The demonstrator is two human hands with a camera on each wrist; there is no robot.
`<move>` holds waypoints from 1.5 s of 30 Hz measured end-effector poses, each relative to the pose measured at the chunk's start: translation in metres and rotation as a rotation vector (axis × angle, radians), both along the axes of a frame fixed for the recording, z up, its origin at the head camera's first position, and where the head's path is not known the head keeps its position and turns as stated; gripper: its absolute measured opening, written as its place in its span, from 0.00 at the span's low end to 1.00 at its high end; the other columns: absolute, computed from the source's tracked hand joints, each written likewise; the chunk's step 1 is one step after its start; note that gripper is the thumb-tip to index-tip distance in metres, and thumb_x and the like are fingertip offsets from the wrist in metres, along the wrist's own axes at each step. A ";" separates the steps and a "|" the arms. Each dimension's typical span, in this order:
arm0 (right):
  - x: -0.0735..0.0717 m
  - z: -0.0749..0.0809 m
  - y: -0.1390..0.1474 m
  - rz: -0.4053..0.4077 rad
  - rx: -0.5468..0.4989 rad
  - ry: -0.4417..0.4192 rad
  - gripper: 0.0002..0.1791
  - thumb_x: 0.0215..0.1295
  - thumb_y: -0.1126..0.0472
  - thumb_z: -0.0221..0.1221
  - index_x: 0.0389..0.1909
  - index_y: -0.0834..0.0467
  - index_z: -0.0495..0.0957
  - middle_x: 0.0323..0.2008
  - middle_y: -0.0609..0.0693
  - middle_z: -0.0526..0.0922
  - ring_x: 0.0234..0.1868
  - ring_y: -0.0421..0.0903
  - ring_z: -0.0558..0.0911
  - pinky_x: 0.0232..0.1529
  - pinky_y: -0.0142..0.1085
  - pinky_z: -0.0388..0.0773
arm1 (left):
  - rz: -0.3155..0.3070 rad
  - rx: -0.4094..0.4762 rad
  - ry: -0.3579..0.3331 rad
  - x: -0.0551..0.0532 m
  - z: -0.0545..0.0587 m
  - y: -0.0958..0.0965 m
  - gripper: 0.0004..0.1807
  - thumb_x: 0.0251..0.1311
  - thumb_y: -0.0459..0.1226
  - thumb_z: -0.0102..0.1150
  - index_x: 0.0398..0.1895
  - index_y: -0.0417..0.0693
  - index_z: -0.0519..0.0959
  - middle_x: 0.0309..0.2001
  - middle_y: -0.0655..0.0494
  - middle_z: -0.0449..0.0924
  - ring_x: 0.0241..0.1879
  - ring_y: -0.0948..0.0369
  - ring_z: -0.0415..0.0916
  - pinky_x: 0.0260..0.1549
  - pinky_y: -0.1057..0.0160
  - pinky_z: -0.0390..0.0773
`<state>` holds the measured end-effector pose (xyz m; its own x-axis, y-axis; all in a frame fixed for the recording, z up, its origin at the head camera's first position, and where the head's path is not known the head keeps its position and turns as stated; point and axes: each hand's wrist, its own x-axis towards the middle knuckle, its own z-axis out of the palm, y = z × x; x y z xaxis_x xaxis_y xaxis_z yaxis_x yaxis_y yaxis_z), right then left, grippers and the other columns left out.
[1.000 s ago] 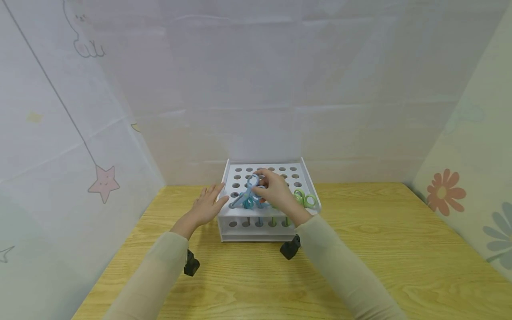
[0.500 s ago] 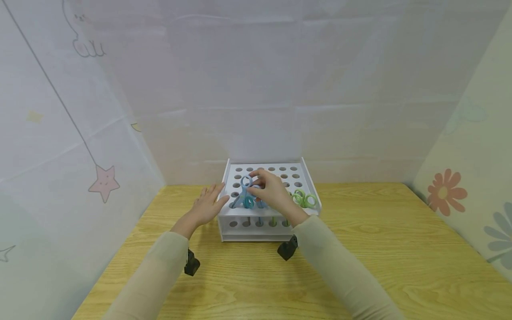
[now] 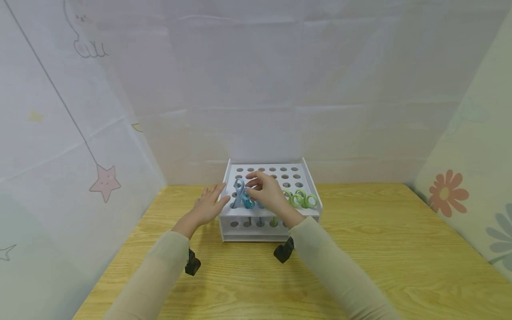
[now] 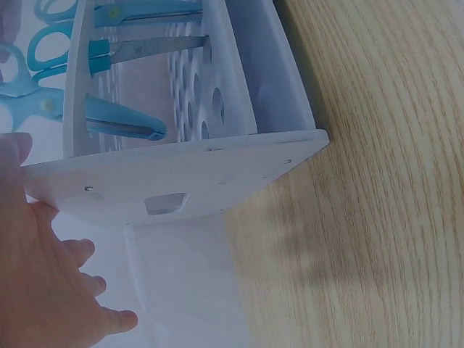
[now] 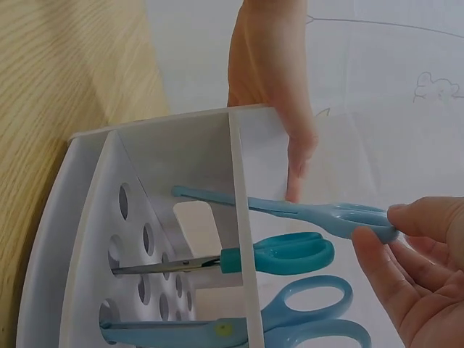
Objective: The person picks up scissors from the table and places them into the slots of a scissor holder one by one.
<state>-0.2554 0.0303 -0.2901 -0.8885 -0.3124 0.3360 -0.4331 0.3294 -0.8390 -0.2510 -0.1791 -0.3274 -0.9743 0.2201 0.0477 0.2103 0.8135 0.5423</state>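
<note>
My right hand [image 3: 270, 193] pinches the handle end of light blue scissors [image 5: 319, 217], which stand in the front left hole of a white holed rack [image 3: 264, 212]. Their blade reaches below the top plate, and its tip hangs above the lower plate in the right wrist view. Right beside them, teal scissors [image 5: 293, 254] stand in the neighbouring hole, followed by another light blue pair [image 5: 308, 301]. With its fingers spread, my left hand [image 3: 206, 206] rests at the rack's left side wall [image 4: 145, 188], its thumb over the top edge.
Several green scissors [image 3: 310, 201] stand at the right of the rack's front row. Behind them run rows of round holes. The rack sits on a wooden table [image 3: 240, 275], close to a pale wall cloth [image 3: 248, 98] at the back.
The light blue scissors have swung from leaning right to nearly upright and sunk lower into the front left hole. My right hand has moved left with them; my left hand stays put.
</note>
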 end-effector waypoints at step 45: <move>0.006 -0.011 -0.012 0.013 0.046 0.020 0.14 0.60 0.70 0.58 0.47 0.62 0.75 0.35 0.52 0.82 0.30 0.47 0.80 0.27 0.36 0.79 | -0.005 -0.012 0.004 -0.001 -0.001 -0.001 0.34 0.68 0.54 0.34 0.73 0.52 0.47 0.71 0.39 0.40 0.67 0.39 0.30 0.56 0.32 0.38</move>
<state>-0.2497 0.0188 -0.3012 -0.8775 -0.3394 0.3389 -0.4544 0.3619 -0.8140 -0.2516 -0.1806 -0.3281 -0.9730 0.2256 0.0487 0.2164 0.8186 0.5320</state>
